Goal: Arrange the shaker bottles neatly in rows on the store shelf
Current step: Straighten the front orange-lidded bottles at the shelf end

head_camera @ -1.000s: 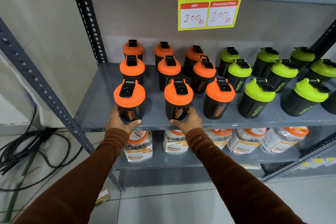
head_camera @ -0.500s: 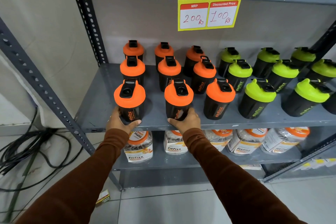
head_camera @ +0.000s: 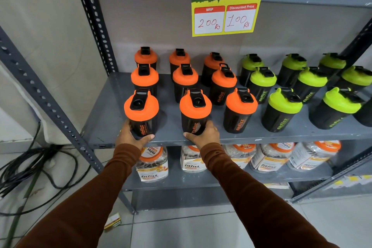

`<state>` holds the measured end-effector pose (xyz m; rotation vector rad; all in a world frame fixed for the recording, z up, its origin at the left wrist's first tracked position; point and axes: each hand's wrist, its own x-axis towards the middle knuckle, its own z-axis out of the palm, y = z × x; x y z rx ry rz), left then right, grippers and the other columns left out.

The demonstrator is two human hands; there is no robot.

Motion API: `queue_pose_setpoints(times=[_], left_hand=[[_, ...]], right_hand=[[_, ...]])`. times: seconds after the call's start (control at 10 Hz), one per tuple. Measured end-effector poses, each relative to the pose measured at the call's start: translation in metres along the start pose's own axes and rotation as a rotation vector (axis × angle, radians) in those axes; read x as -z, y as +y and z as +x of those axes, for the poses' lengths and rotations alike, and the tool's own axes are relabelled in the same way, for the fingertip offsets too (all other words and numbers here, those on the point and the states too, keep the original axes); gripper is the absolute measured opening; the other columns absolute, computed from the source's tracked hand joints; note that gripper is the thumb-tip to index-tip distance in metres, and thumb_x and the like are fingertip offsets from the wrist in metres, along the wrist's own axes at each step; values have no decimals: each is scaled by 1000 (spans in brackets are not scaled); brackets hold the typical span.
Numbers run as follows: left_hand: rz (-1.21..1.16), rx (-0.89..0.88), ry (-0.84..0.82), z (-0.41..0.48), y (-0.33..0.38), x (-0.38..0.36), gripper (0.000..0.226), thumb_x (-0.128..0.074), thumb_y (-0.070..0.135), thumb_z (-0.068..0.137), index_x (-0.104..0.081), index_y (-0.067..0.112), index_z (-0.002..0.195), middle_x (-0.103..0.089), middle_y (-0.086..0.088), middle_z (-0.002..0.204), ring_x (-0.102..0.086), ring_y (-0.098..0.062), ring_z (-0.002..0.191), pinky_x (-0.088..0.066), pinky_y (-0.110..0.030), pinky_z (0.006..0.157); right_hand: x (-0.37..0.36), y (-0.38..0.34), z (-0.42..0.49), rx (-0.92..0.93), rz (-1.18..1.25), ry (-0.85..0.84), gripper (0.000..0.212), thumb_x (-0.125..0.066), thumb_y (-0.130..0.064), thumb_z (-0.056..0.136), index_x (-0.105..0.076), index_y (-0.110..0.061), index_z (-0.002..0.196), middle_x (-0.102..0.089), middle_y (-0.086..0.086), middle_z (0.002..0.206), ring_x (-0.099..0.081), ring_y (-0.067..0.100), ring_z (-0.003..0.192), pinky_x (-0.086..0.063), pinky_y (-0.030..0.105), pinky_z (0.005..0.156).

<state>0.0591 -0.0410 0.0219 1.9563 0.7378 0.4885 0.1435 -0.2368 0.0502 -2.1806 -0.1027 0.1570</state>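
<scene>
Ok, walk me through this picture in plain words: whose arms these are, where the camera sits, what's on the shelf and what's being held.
There is no machine here. A person wears a camera on the head, looking forward and down, so the two arms in brown sleeves are their own.

In front is a grey metal shelf. On it stand black shaker bottles in rows: orange-lidded ones on the left, green-lidded ones on the right. Above hangs a price sign reading 200 and 100.

The left hand grips the front-left orange bottle near its base. The right hand grips the front-middle orange bottle the same way. Both bottles stand upright on the shelf.

The shelf below holds clear jars with orange lids. Black cables lie on the floor at left.
</scene>
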Motion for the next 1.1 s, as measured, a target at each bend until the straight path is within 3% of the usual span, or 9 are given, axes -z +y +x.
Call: queue_pose_setpoints(times=[0.6,0.8,0.9,1.0,1.1], left_hand=[[-1,-61,27,-9,-2,1,88,-83,16,59,-34,14,132,-51,-14,134,-46,-34,123,-38,-52,104],[324,-91,140,-52,-14,-11,80,-73,20,73,-29,5,138,-41,-21,140,-38,-37,128,-34,-49,107],[427,-184,152,-79,-12,-19,70,-68,17,77,-34,1,136,-32,-20,147,-29,-36,135,-25,-48,111],[566,-414,200,-93,3,-25,55,-61,22,77,-45,2,126,-42,-23,139,-36,-37,129,-24,-47,109],[583,-748,271,-88,44,-20,49,-43,35,80,-43,7,120,-53,-23,129,-33,-31,124,-13,-37,109]], right_hand=[[-2,11,7,38,-12,-14,69,-84,-26,62,-48,-5,117,-57,17,125,-51,33,118,-43,41,103],[7,21,-9,109,-73,-106,76,-79,-26,70,-40,-7,132,-48,16,136,-41,31,129,-36,38,110],[20,27,-41,239,-190,-218,78,-69,-32,80,-26,-9,142,-33,15,149,-30,29,138,-26,37,116],[43,34,-95,538,-278,-335,69,-54,-43,87,-25,-13,143,-30,10,152,-26,23,141,-25,35,117],[73,45,-143,828,-250,-345,48,-43,-52,89,-49,-24,127,-56,-4,135,-42,2,128,-33,15,108]])
